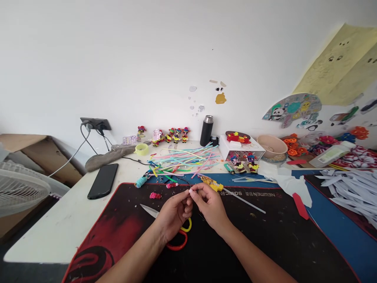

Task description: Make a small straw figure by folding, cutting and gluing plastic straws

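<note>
My left hand [176, 210] and my right hand [209, 204] meet above the black and red mat [123, 236], thumbs and forefingers pinched together. What they pinch is too small to make out. Under my left hand lie scissors [179, 244] with red and yellow handles, blades pointing up and left. Just beyond my right hand rests a yellow glue gun [214, 184] with a long clear glue stick [244, 203]. Small pink and red fuzzy pieces [155, 195] lie beyond my left hand, near a turquoise fuzzy piece [141, 181].
Pastel strips [182, 159] are heaped behind the mat. A black bottle [207, 131], small figures [177, 135] and a white box [243, 148] stand by the wall. A phone [103, 181] lies left; white strips [350, 192] are piled right, with a fan [17, 188] far left.
</note>
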Tool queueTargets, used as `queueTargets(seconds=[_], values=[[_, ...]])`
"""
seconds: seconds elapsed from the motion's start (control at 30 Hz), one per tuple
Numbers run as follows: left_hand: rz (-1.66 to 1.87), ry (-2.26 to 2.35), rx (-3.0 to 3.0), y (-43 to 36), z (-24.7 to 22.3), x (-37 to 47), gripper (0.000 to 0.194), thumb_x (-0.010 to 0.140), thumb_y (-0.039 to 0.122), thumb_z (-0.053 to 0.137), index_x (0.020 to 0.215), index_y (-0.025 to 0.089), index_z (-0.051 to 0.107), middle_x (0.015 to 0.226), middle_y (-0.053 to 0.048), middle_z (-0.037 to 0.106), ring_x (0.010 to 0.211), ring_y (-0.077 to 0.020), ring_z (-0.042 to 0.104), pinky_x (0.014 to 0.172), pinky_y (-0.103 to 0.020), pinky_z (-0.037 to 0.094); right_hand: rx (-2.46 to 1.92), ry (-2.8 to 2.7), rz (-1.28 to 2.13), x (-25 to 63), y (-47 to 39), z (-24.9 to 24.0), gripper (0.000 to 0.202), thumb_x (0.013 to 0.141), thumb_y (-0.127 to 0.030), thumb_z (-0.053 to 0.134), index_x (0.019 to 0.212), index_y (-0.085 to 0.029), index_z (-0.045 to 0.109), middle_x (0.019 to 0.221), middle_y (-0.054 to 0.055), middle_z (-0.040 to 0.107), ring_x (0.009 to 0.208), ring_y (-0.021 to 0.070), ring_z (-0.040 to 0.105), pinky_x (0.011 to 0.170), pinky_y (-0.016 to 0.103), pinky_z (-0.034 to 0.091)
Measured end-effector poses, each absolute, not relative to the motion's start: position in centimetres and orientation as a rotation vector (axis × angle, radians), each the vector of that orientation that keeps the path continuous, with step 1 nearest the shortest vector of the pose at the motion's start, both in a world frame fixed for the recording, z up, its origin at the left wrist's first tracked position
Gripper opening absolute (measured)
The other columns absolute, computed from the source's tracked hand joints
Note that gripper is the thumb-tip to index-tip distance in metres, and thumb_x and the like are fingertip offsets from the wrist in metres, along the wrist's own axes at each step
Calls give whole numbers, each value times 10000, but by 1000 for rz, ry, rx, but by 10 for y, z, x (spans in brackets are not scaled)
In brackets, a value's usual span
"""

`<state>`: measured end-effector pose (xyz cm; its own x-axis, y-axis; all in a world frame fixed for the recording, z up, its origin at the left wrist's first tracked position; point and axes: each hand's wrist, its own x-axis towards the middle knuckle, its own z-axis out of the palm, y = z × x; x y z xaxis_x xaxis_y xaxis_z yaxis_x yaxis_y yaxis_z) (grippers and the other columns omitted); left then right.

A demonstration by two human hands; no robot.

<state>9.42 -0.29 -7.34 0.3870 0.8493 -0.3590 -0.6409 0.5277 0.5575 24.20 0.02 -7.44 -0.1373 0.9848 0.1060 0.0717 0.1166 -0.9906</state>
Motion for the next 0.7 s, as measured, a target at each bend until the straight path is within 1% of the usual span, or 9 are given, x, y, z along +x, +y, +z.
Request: queueTargets(seconds=[0.1,0.23,0.43,0.57,0.7], values=[[980,660,377,-3,-75,93,329,774,382,864,750,133,651,683,15,519,549,-68,407,482,-204,274,-1103,-1425,1187,242,0,-76,323,947,-526,660,999,-207,656,675,7,658,565,150,561,517,253,387],[994,676,406,-3,-77,93,347,744,375,891,727,124,651,675,14,519,552,-67,404,486,-206,272,-1095,-1434,1195,242,1,-77,329,942,-535,664,1002,-212,661,683,7,658,600,163,598,547,260,428],[1007,679,390,-4,-76,93,334,744,345,893,721,115,653,669,16,508,553,-66,401,483,-200,278,-1074,-1401,1240,242,1,-81,315,954,-524,657,1035,-220,656,704,5,675,549,136,569,478,235,367],[1005,669,316,-4,-70,94,296,734,295,899,751,113,667,682,22,512,541,-58,394,475,-191,290,-1076,-1385,1246,241,0,-81,325,944,-526,670,1054,-220,666,672,-15,638,497,117,515,448,226,342],[996,668,295,-5,-68,95,296,727,292,904,749,112,670,678,24,513,532,-55,386,465,-190,284,-1058,-1347,1269,241,0,-80,333,937,-536,675,1045,-221,669,641,-32,604,456,103,468,424,221,325]])
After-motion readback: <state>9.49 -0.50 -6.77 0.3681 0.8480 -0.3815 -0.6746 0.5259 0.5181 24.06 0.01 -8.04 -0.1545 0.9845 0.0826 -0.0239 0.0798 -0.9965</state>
